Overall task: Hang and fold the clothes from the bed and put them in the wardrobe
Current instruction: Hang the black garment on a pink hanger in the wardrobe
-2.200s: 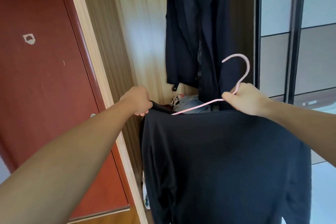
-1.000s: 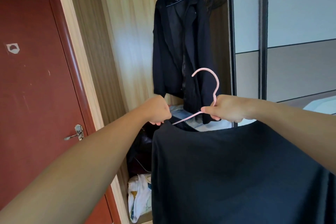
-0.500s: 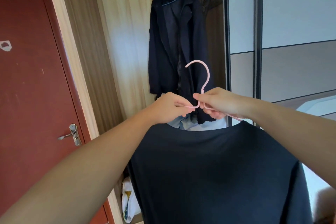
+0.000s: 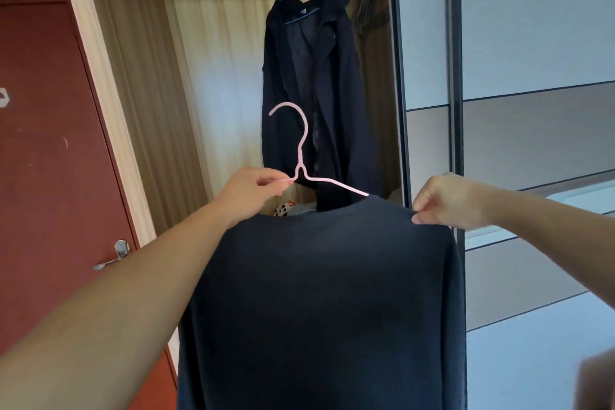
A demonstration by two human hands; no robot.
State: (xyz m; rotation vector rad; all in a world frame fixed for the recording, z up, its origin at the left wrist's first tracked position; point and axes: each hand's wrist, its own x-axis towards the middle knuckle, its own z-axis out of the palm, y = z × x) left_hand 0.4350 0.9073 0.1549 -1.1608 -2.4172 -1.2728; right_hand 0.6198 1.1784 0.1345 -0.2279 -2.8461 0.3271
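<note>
right hand [image 4: 447,201] moved to shirt [image 4: 319,303] shoulder | hangers: 2 | hands: 2

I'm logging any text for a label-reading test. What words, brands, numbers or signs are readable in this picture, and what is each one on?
No text can be read anywhere.
White sticker on the red-brown door: cut off at the frame edge, no letters legible.
Small pale tag inside the collar of the dark jacket hanging in the wardrobe: too small to read.
Black-and-white patterned item behind the dark sweater: mostly hidden, no text discernible.
</note>
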